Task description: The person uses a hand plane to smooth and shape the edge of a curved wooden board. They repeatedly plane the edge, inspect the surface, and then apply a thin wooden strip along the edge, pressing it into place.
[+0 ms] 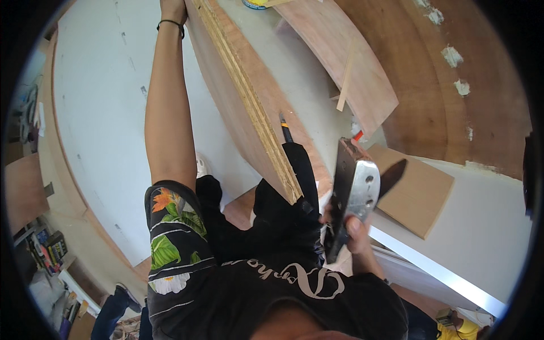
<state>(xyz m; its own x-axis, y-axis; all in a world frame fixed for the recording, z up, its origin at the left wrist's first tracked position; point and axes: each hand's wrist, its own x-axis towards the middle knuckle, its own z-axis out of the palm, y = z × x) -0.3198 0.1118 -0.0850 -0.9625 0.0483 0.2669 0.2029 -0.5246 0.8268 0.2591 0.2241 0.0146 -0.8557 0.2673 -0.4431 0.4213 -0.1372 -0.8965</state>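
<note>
A long plywood board (243, 96) stands on edge in front of me, its layered raw edge facing up. My left arm stretches along its left side, and my left hand (171, 9) is against the board's far end, its fingers cut off by the picture's top edge. In my right hand (356, 235) is a hand tool with a dark body and a silver metal plate (363, 186), held up to the right of the board's near end. Its exact kind I cannot make out. Between board and tool, a utility knife (286, 128) with a black and orange handle lies beside my trouser leg.
A curved thin wood sheet (345, 62) with a narrow strip (344, 85) lies at the far right. On the white surface to the right is a brown rectangular panel (425, 192). A large white panel (102, 113) fills the left. Other people's legs (116, 311) show at lower left.
</note>
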